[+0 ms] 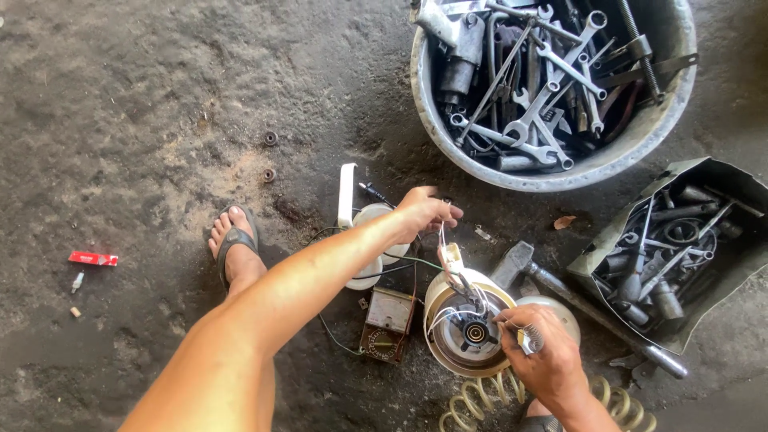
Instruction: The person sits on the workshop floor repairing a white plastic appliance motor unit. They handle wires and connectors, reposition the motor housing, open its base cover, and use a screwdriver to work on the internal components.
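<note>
1. We found our right hand [538,352] nearest, closed on a small tool at the motor [468,324] rim.
2. Our left hand [424,212] pinched thin wires [442,236] rising from the motor, just beyond.
3. The meter [386,320] lay left of the motor.

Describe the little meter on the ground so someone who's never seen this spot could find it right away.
Start at the big round metal tub of wrenches at the top right, then drop down to the white round motor housing the right hand works on. Just left of it lies the meter: small, boxy and brown, with a pale dial window and a round knob, unlike the round white parts around it.
</note>
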